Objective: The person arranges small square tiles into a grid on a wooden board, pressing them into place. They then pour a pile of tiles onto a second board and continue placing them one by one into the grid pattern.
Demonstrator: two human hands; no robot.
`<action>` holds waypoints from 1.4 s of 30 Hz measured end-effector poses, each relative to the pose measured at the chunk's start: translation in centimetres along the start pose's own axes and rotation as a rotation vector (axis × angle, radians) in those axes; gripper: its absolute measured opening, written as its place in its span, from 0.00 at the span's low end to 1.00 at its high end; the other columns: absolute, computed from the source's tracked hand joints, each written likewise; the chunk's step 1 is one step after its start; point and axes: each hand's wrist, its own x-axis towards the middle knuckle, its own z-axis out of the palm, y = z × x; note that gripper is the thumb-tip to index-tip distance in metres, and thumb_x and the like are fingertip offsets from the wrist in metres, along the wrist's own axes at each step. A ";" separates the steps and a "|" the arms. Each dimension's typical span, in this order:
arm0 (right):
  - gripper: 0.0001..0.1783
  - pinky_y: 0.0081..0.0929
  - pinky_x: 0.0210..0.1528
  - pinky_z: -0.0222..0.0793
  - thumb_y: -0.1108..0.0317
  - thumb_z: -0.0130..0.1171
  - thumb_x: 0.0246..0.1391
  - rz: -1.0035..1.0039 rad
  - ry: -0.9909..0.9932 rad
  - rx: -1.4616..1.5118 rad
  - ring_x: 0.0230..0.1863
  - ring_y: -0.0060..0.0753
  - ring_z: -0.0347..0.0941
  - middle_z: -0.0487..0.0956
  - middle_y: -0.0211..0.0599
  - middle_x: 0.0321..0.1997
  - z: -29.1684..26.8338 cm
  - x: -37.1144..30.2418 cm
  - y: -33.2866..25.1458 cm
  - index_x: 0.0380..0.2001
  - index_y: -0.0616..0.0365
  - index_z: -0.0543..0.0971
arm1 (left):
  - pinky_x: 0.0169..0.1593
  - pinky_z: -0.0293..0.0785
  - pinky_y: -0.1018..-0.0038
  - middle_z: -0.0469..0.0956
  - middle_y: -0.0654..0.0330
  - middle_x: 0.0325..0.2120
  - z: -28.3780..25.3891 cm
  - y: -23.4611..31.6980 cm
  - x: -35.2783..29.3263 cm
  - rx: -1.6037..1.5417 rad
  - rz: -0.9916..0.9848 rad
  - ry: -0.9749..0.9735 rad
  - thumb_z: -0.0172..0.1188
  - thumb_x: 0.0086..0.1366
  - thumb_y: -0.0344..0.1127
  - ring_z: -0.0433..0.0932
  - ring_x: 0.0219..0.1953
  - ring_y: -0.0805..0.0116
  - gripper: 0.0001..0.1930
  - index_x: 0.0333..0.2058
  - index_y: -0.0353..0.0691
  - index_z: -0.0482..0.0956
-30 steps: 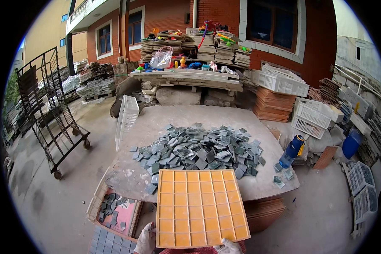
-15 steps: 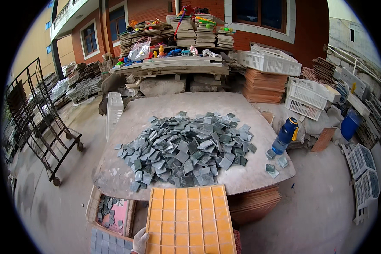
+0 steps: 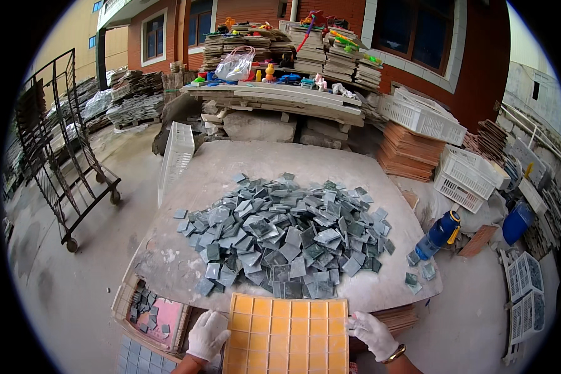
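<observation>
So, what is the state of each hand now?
Left hand: at the left edge of the tray; grip cannot be told.
Right hand: at its right edge; grip unclear.

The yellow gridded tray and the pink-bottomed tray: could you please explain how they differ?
The yellow gridded tray shows ridged squares; the pink-bottomed tray holds loose dark tiles. The yellow one sits between left hand and right hand; the pink-bottomed one lies farther left. Both look roughly rectangular.

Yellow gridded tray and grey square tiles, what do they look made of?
Yellow gridded tray: probably moulded plastic, matte, judging by its uniform colour between thin raised ribs. Grey square tiles: likely cut stone, perhaps ceramic, mostly dull, with mottled faces.
</observation>
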 end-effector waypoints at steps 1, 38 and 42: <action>0.39 0.37 0.60 0.65 0.62 0.65 0.50 -0.202 0.048 -0.291 0.60 0.44 0.66 0.65 0.53 0.61 0.5 4.2 -0.6 0.59 0.68 0.59 | 0.61 0.59 0.57 0.64 0.46 0.58 -0.4 0.2 4.0 0.180 0.170 0.112 0.64 0.53 0.52 0.62 0.60 0.48 0.36 0.56 0.36 0.66; 0.33 0.38 0.60 0.63 0.66 0.62 0.38 -0.874 -0.271 -1.370 0.52 0.42 0.72 0.75 0.37 0.53 10.9 31.6 -8.5 0.54 0.51 0.70 | 0.62 0.60 0.71 0.67 0.50 0.58 -0.4 4.5 27.2 -0.387 0.286 0.038 0.66 0.52 0.49 0.64 0.61 0.58 0.37 0.58 0.38 0.67; 0.31 0.36 0.57 0.66 0.68 0.61 0.36 -0.981 -0.257 -1.205 0.50 0.42 0.73 0.76 0.38 0.51 10.7 28.7 -6.2 0.51 0.50 0.73 | 0.61 0.61 0.72 0.70 0.49 0.55 0.1 4.6 24.0 -0.425 0.306 0.064 0.67 0.51 0.40 0.67 0.60 0.60 0.32 0.56 0.37 0.70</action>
